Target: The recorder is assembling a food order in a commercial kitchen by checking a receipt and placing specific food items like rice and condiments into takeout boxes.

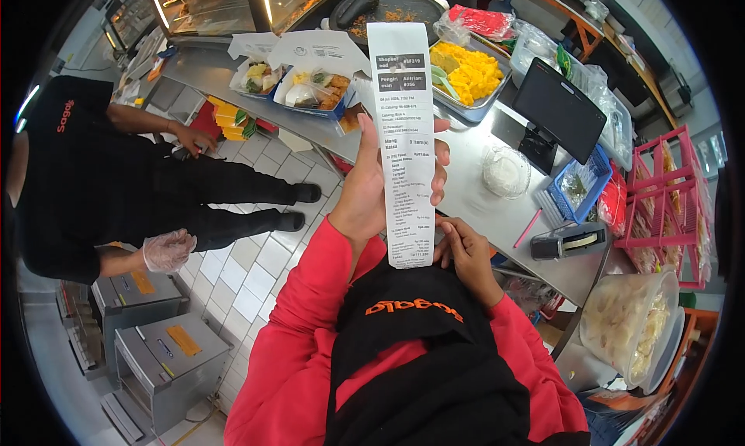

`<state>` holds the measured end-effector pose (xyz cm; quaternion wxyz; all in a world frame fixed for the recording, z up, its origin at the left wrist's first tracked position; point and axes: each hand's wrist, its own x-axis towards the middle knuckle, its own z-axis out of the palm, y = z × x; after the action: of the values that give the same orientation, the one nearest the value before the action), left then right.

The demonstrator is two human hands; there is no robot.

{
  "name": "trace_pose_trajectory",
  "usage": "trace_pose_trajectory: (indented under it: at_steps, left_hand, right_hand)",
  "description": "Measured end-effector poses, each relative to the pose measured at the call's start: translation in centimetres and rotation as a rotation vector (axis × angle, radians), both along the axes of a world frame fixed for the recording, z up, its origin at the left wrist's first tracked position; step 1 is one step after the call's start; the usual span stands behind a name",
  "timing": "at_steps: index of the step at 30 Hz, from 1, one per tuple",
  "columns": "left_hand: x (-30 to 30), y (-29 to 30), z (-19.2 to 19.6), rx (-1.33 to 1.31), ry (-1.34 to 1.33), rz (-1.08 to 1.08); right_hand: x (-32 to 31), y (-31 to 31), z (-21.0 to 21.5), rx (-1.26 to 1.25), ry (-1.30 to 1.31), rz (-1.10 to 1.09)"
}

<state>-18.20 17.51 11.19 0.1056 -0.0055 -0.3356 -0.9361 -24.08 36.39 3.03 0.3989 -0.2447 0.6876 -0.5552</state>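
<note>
A long white printed receipt (403, 163) stands upright before my chest, gripped by my left hand (358, 190) with the thumb in front and the fingers behind its right edge. My right hand (470, 258) is beside the receipt's lower end, fingers curled; whatever they pinch is hidden. Beyond my left hand, on the steel counter (473, 202), sit two open meal boxes (326, 108), blue and white, with fried pieces and greens inside. A tray of yellow food (471, 72) lies behind the receipt to the right.
A black monitor (563, 105), a tape dispenser (566, 244), a blue basket (578, 184) and a pink rack (667, 205) occupy the right side. A clear tub (625, 322) sits nearer. At left stands a co-worker in black (70, 167), one hand gloved, near metal fryer-like units (174, 349).
</note>
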Motion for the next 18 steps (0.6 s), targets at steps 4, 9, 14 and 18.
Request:
trace_pose_trajectory:
  at_steps: [4,9,14,18]
  left_hand:
    - [0.6,0.4,0.9,0.007,0.01,0.017]
    - [0.8,0.5,1.4,-0.032,0.008,0.027]
    - [0.8,0.4,1.3,-0.006,0.067,-0.013]
    - [0.7,0.6,1.4,-0.004,0.047,-0.008]
  right_hand:
    - [0.3,-0.5,0.0,-0.194,0.08,-0.04]
    - [0.5,-0.2,0.8,-0.553,0.043,-0.037]
    - [0.8,-0.1,3.9,-0.556,0.248,0.035]
    - [0.9,0.2,4.0,-0.559,0.476,0.121]
